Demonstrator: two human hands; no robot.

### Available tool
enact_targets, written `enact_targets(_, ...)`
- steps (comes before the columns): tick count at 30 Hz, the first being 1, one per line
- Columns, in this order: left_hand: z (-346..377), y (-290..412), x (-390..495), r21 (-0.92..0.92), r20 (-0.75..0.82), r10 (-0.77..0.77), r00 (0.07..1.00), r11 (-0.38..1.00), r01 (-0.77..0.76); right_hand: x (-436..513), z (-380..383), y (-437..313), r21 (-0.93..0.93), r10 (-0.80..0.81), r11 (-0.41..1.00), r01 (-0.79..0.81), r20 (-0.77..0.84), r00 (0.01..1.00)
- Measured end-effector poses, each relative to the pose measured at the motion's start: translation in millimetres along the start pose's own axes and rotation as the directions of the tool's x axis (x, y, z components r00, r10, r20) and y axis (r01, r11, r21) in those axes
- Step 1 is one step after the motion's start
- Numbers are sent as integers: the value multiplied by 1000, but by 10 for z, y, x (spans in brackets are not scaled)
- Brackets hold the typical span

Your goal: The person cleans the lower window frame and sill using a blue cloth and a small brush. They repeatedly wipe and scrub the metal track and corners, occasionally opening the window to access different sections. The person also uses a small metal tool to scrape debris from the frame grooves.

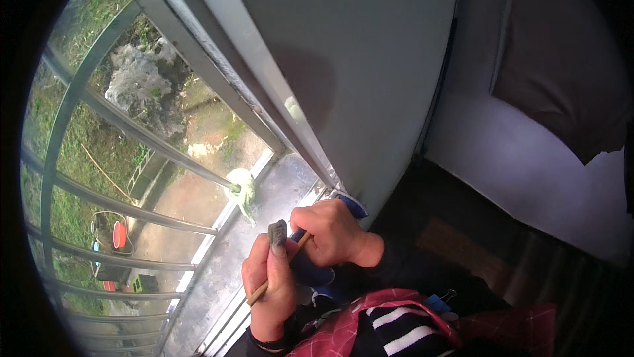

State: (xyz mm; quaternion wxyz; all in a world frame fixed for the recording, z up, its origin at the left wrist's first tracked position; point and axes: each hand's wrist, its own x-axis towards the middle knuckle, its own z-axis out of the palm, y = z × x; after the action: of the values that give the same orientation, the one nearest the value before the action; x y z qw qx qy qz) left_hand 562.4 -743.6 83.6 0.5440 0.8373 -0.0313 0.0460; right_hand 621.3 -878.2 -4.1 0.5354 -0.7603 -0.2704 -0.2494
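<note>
My left hand (270, 282) pinches a small grey-green lump (277, 232) between thumb and fingertip; its material cannot be told. A thin wooden stick (257, 293) crosses the same palm. My right hand (332, 233) is closed around the upper end of that stick, knuckles facing up. Both hands are close together above the window sill's inner edge. Just below and beyond the right hand show dark blue pieces with pale edges, one blue piece (352, 205) at its far side and another blue piece (314, 272) under the wrist; they may be footwear or cloth.
Metal window bars (163, 141) curve along the left. A pale green cloth (240, 189) is tied to one bar above the grey sill (213, 263). Outside are a rock (136, 79) and a red basin (119, 234). A grey wall (366, 60) rises ahead. Dark fabric (564, 74) hangs right.
</note>
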Motion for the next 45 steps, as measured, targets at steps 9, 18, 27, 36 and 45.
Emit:
enact_targets(9,-282,-119,-5,-126,73,-150,986,979,159,-45,214,-181,-162,91,983,-90,0,996)
enact_targets(18,-853,258,-748,136,-167,-118,979,981,142,-266,839,-887,334,70,929,-160,266,961)
enact_targets(27,-550,-173,-989,166,73,224,972,958,-233,-377,551,-458,104,-336,939,328,73,939)
enact_targets(36,-325,-468,-1078,182,-1,403,915,900,-396,-434,530,-273,184,-382,917,354,150,912)
enact_targets(45,-1130,-66,-1974,404,-140,89,986,915,-25,-745,1444,-1187,565,-355,804,185,206,912)
